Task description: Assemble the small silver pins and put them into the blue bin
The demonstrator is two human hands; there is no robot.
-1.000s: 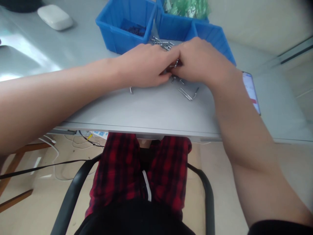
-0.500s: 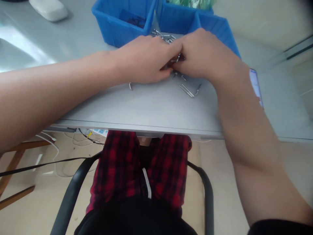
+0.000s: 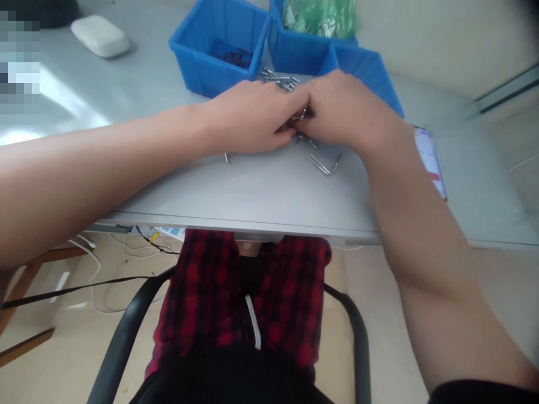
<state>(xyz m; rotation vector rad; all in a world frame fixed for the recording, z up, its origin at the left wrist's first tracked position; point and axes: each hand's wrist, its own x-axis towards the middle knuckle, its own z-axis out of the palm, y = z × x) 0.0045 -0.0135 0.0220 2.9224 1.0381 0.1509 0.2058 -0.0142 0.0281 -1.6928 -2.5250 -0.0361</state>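
My left hand (image 3: 256, 116) and my right hand (image 3: 343, 109) meet over the grey table, fingers curled and closed. A thin silver screw-like piece (image 3: 304, 114) shows in the gap between them. Most fingertips are hidden, so which hand bears it is hard to see. Behind my hands lies a pile of thin silver metal pieces (image 3: 281, 79). Several more lie in front: a pair of parallel pieces (image 3: 318, 164), a slanted piece (image 3: 336, 163) beside them, and a short one (image 3: 227, 158) by my left wrist.
A blue bin (image 3: 210, 67) with small dark pieces (image 3: 238, 58) stands behind my left hand. Another blue bin (image 3: 295, 55) is beside it, with green plastic bags (image 3: 320, 17) behind. A phone (image 3: 430, 160) lies by my right forearm, a white case (image 3: 100, 36) at the far left.
The view has shifted, so bins and hands sit lower in the picture. My hands remain together, closed around the same spot, with little visible finger movement.
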